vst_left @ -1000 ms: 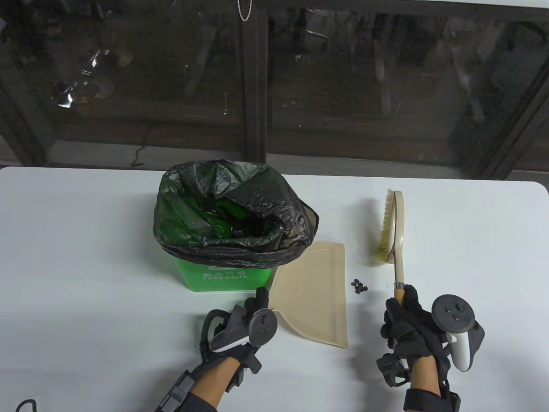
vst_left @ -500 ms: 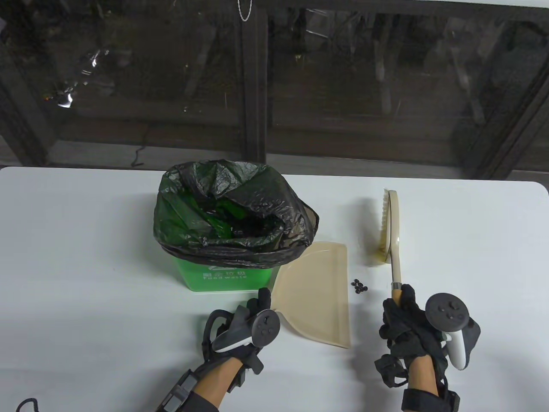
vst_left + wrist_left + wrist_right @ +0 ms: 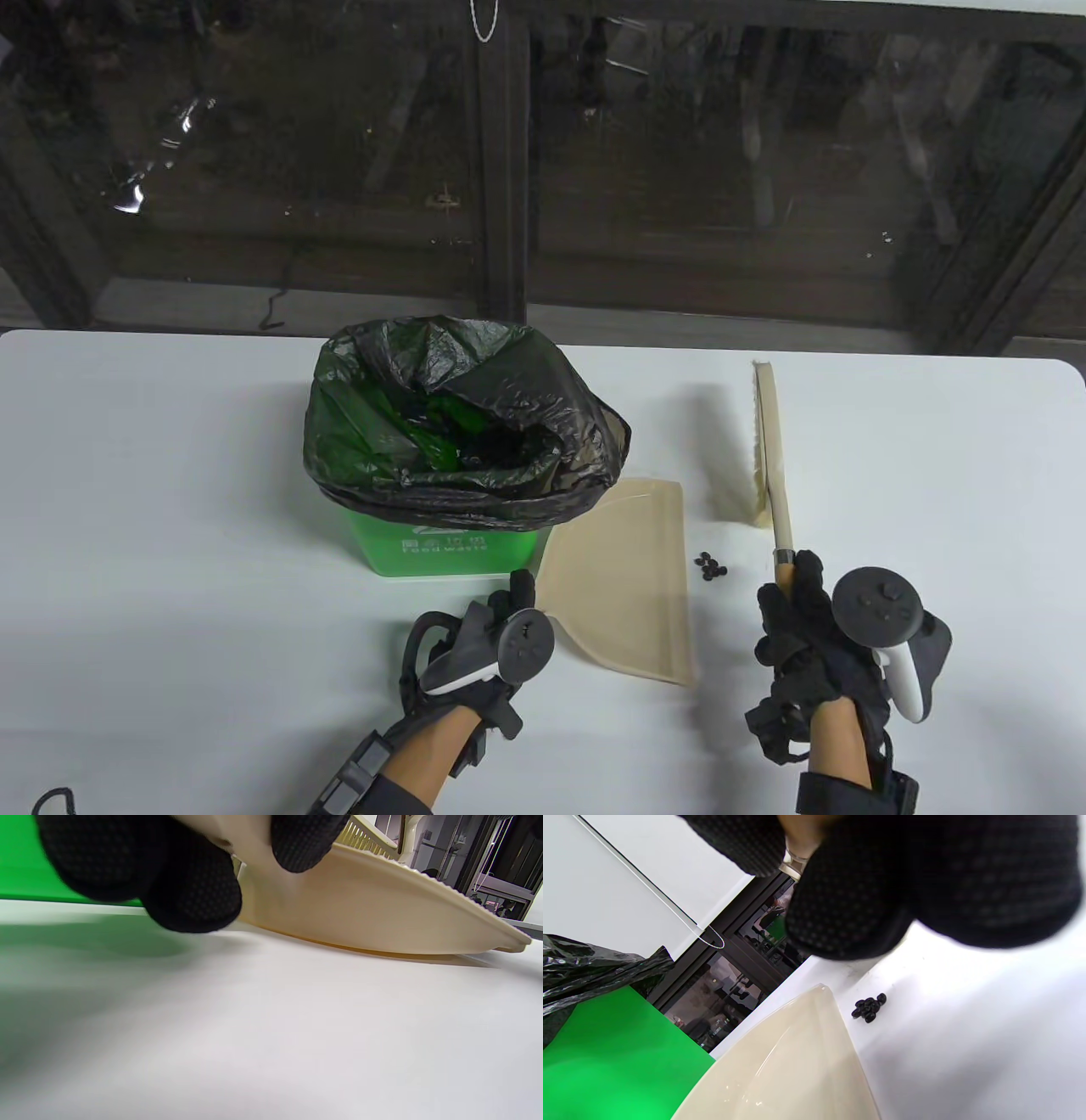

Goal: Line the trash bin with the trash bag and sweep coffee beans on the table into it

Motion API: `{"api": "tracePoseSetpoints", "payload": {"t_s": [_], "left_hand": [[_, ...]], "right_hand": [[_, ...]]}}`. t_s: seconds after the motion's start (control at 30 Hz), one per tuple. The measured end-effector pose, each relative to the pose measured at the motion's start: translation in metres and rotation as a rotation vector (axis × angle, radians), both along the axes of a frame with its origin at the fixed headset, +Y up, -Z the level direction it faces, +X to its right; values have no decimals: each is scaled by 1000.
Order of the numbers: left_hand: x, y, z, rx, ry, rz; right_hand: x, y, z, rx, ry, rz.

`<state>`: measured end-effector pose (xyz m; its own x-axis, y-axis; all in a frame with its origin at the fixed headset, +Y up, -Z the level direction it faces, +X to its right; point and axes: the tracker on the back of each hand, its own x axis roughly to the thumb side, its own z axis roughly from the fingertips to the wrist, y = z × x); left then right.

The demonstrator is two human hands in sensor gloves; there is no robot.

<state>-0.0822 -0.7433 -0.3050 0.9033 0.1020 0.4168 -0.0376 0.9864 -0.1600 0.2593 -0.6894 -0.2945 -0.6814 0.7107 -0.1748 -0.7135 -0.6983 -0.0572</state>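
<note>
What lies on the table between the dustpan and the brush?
A small cluster of coffee beans lies between the dustpan and the brush, on bare table; the table view shows it.

**Setting: indoor data-recording workspace, office-type building**

A plain white table point(image 3: 170, 526) is standing against a wall of dark-framed glass panels point(image 3: 501, 153), which are reflecting a dim interior. A white blind with a beaded pull cord point(image 3: 710, 938) is hanging at the window. Both of the person's hands are wearing sensor gloves and trackers point(image 3: 878, 607), pointing to a staged recording bench rather than a home.
</note>
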Motion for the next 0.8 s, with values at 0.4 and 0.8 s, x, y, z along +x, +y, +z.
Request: {"api": "tracePoseSetpoints", "payload": {"t_s": [0.4,0.8], "left_hand": [[1,1,-1,3,1,-3],[2,1,-1,3,1,-8]], "right_hand": [[9,18,27,-32,29,230],[-4,6,47,-132,91,398]]}}
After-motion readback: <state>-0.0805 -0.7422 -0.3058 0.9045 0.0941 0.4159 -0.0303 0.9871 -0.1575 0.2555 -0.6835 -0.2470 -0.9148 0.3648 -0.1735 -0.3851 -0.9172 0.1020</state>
